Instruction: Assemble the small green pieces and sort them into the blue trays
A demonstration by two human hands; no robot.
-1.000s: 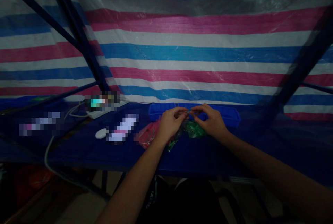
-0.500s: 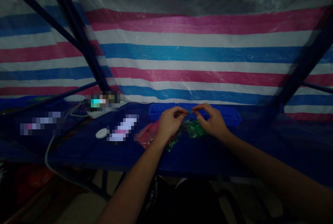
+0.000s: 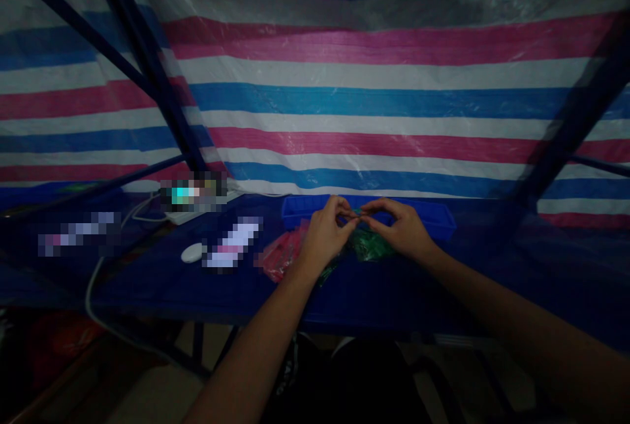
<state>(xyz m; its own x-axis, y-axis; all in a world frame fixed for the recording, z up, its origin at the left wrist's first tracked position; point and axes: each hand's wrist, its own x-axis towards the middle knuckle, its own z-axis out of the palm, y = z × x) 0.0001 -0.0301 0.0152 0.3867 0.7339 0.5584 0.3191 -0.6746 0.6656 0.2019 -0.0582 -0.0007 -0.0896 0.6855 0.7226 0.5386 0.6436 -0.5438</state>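
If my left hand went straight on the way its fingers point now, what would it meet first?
Most likely your right hand: the left hand's fingers point across at it, and the two look nearly touching. The dim view leaves depth, and any tiny item between them, unclear.

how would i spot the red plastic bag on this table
Start at the striped sheet and drop to the blue table below it. Just left of the person's left hand, partly hidden by it, lies the crumpled red plastic bag. Its pinkish-red colour sets it apart from the green plastic nearby.
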